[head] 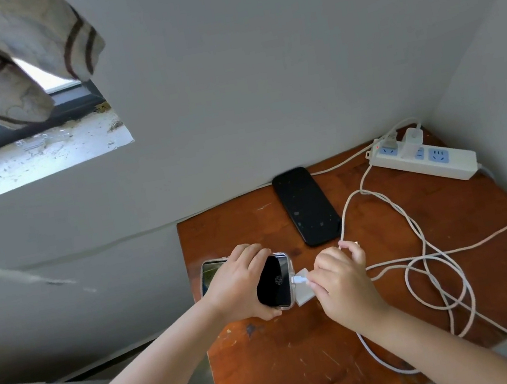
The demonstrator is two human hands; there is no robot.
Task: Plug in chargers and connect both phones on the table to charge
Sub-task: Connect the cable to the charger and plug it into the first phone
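My left hand (240, 287) grips a phone in a clear case (275, 284) near the table's left edge, screen up and dark. My right hand (342, 281) pinches a white cable plug (300, 280) right at the phone's end port. A small white block (306, 296) lies under the plug beside the phone. A second, black phone (307, 204) lies flat farther back, with no cable in it. White cables (427, 262) loop over the table toward a white power strip (422, 160) in the back right corner, where a white charger (410, 140) and another plug sit in its sockets.
The brown wooden table (307, 351) stands in a room corner, with grey walls behind and to the right. A loose cable end (354, 243) sits just above my right hand. A window sill and curtain are at upper left.
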